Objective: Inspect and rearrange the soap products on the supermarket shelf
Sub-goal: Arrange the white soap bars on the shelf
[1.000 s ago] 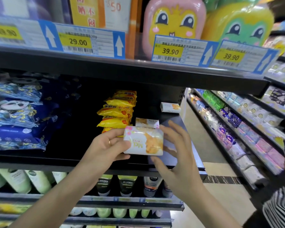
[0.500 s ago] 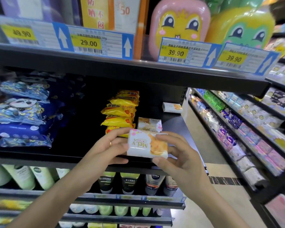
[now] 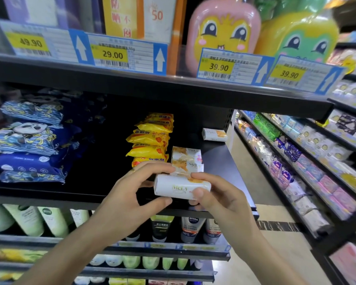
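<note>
A white and orange soap bar [image 3: 178, 187] is held between both hands in front of the black middle shelf [image 3: 90, 197], its narrow white side facing me. My left hand [image 3: 130, 199] pinches its left end with thumb below and fingers above. My right hand [image 3: 216, 199] grips its right end. Just behind it, two more of the same soap bars [image 3: 187, 160] lie stacked on the shelf. To their left stands a stack of yellow soap packs [image 3: 151, 138]. One more white soap bar [image 3: 214, 135] lies alone at the shelf's back right.
Blue wipe packs [image 3: 29, 140] are piled at the shelf's left. Price tags [image 3: 113, 54] line the shelf above, under cartoon bottles [image 3: 224, 31]. Tubes [image 3: 193, 227] stand on the shelf below. An aisle with stocked shelves [image 3: 296, 159] runs off to the right.
The soap bar has been turned from its broad printed face to its narrow white side. My right hand, open beside it a second ago, now grips its right end.
</note>
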Demonstrator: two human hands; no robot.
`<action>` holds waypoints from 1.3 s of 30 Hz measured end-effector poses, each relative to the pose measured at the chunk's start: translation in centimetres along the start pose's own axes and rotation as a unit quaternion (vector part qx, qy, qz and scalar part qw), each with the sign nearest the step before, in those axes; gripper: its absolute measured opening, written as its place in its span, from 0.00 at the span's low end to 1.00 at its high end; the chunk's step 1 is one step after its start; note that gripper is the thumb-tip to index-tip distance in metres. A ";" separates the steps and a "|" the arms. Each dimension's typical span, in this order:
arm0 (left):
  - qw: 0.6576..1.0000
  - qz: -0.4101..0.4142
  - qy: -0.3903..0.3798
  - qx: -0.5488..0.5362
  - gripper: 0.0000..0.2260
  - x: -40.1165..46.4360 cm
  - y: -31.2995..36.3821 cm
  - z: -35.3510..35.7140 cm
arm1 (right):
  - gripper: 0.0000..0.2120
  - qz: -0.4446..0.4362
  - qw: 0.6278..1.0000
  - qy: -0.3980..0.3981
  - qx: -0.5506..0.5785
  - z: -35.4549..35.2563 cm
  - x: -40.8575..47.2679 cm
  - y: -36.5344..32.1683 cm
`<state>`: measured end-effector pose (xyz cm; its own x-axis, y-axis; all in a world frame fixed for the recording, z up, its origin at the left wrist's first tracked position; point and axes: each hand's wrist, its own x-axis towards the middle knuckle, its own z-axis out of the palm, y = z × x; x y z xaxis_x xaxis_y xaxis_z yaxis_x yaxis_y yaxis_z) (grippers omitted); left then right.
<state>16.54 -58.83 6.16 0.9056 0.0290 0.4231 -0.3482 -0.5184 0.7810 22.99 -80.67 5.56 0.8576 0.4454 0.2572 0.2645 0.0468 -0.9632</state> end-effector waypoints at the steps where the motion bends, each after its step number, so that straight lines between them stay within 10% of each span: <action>1: 1.000 -0.004 0.004 -0.008 0.23 0.0 0.1 0.0 | 0.13 0.001 1.000 -0.001 -0.002 0.0 0.0 -0.1; 16: 0.988 -0.113 0.002 -0.108 0.15 0.0 0.8 0.8 | 0.26 0.028 0.988 0.007 -0.151 -0.2 -0.4 -0.3; 23: 0.966 -0.188 0.035 -0.176 0.16 0.2 1.0 1.2 | 0.36 -0.181 0.937 -0.003 -0.300 -0.3 -0.7 0.3; 39: 0.940 -0.277 -0.013 -0.199 0.23 0.6 2.3 0.5 | 0.20 -0.319 0.866 0.060 -0.381 -0.4 0.3 0.9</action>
<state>16.41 -60.47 7.96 0.9784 0.1775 -0.1058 0.1196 -0.0686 0.9904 23.68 -80.85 4.80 0.4569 0.4472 0.7689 0.8763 -0.3749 -0.3027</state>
